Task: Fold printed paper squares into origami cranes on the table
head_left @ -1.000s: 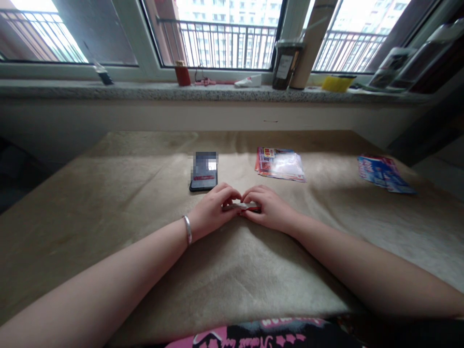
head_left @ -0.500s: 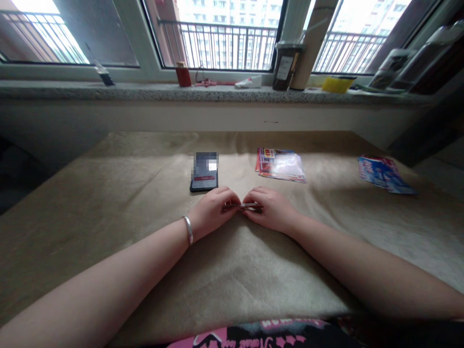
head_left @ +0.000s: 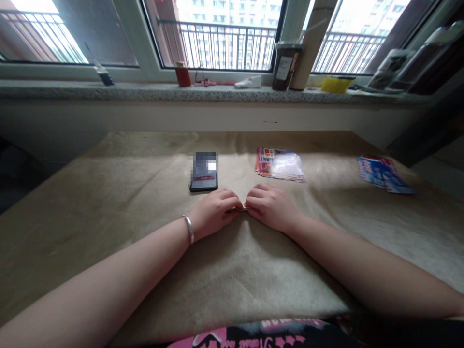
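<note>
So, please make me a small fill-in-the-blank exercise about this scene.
The left hand and right hand both hold a thin item; the silver bracelet is on the person's ____ side.
Besides the phone, the table carries ____ separate piles of printed sheets.
On the windowsill, the low container right of the brown tube is ____.
Missing words: left; two; yellow.

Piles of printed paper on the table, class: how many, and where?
2: one pile beyond the right hand, another pile near the right edge of the table. That hand and the left hand mostly hide a thin, uncounted item I can't identify.
</note>
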A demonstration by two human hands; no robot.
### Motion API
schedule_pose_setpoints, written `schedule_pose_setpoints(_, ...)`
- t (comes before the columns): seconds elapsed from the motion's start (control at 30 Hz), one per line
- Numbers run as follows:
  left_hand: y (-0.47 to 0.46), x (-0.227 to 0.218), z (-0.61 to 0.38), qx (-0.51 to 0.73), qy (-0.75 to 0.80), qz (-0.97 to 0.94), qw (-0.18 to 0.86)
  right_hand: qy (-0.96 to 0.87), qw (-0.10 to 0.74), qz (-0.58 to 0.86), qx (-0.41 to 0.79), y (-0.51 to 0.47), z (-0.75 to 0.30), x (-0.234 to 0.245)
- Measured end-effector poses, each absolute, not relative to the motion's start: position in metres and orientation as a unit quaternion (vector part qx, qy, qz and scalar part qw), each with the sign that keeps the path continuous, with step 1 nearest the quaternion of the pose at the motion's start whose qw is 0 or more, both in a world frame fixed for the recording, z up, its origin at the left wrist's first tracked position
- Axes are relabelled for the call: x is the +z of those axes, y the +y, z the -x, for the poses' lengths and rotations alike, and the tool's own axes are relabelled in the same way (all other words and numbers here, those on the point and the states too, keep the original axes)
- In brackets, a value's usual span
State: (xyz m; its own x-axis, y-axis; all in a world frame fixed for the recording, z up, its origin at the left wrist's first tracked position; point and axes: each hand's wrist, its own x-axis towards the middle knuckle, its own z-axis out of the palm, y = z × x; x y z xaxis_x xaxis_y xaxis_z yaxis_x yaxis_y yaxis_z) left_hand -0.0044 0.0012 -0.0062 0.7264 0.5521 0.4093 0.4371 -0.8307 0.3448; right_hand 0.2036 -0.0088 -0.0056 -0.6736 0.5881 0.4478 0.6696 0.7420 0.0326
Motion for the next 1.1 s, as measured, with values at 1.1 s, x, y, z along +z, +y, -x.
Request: schedule_pose_setpoints(1.1, -0.003, 0.006, 0.010, 0.141, 0.155, -0.976, -0.053, -0.928, 0.207, 0.309, 0.035, -0.004, -0.215, -0.004)
